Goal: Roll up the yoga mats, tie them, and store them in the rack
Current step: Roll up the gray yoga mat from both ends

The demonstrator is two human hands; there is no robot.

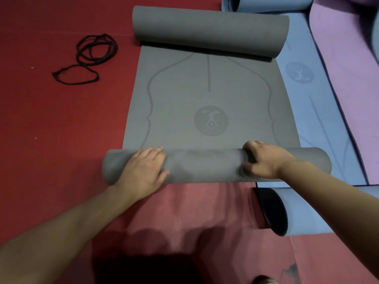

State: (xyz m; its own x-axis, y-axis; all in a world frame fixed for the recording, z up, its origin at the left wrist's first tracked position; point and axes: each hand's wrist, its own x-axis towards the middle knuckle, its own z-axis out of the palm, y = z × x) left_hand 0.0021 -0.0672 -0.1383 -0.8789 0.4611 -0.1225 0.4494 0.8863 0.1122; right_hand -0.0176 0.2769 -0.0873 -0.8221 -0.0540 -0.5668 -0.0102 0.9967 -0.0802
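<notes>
A grey yoga mat (pixel 209 95) lies on the red floor, rolled at both ends. Its near roll (pixel 205 166) runs across the middle of the view, and a second roll (pixel 209 30) sits at the far end. My left hand (pixel 143 171) presses flat on the left part of the near roll. My right hand (pixel 264 160) grips the right part of that roll, fingers curled over its top. A flat stretch with a round printed emblem lies between the two rolls. Black cords (pixel 90 58) lie in loose loops on the floor to the far left.
A blue mat (pixel 307 103) lies flat to the right, its near end curled into a roll (pixel 297 212). A purple mat (pixel 348 68) lies beyond it. Another blue roll (pixel 266 3) sits at the top edge. Red floor mat (pixel 61 130) surrounds everything.
</notes>
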